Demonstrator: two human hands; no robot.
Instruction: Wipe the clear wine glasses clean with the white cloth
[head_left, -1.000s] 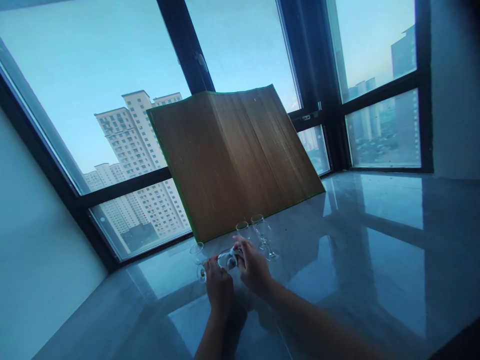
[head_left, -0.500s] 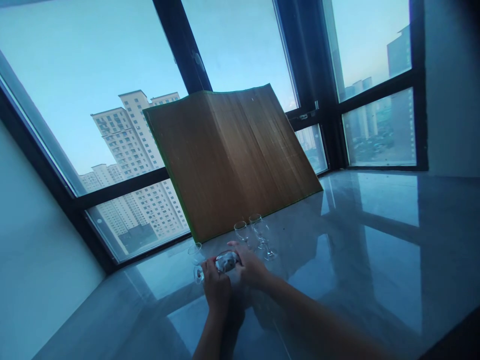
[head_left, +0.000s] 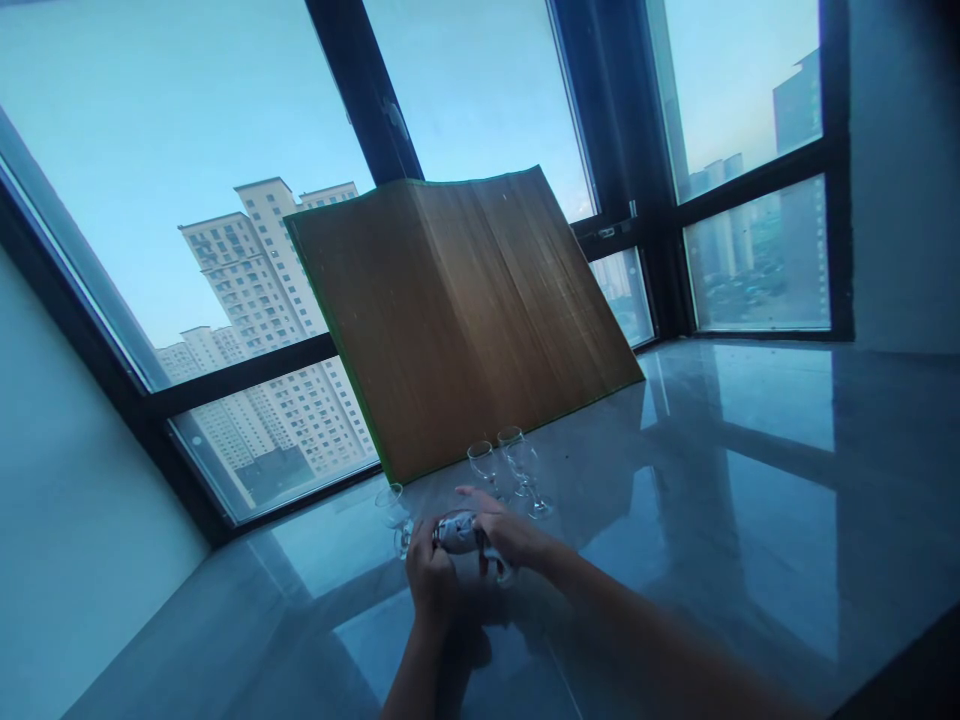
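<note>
Between my two hands lies a clear stemmed glass [head_left: 457,533], tilted on its side, with its foot showing near my right wrist. The fingers of my left hand [head_left: 431,570] wrap round its left end. My right hand [head_left: 506,530] grips its right end, one finger stretched out toward the back. Just left of my left hand stands another clear glass [head_left: 390,503]. Beyond my right hand are two upright stemmed glasses, one [head_left: 482,460] beside the other [head_left: 521,455].
A brown wooden board [head_left: 480,320] with a green edge leans against the dark window frame behind the glasses. The glossy grey surface [head_left: 675,560] reflects the windows. A pale wall [head_left: 67,420] rises at the left.
The held glass has turned and its foot now shows below my right hand. Both hands have shifted slightly. The standing glasses remain in place.
</note>
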